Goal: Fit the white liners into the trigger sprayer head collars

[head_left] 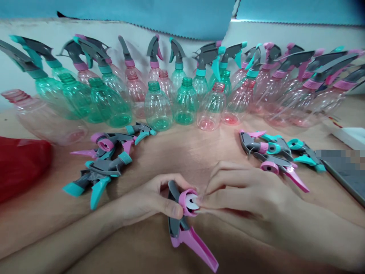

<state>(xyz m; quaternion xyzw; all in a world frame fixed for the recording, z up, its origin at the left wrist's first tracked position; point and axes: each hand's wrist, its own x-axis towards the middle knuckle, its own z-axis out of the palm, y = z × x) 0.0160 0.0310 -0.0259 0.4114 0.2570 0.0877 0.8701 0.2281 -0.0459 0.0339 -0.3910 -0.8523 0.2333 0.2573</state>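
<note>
My left hand (162, 199) is closed round a grey and pink trigger spray head (196, 243), its pink collar facing right and its trigger hanging toward me. Inside the collar sits a white round insert (191, 201) with a dark hole. The pinched fingertips of my right hand (242, 190) are at that insert; whether they grip it or something small beside it is hidden. Loose spray heads in grey, teal and pink lie in a left pile (105, 165) and a right pile (273, 148).
Behind the piles stand several uncapped green bottles (185, 101) and pink bottles (211, 106). Further back are bottles with spray heads fitted (177, 57), against a white wall. A red bag (23, 163) lies at the left, a dark flat device (345, 171) at the right.
</note>
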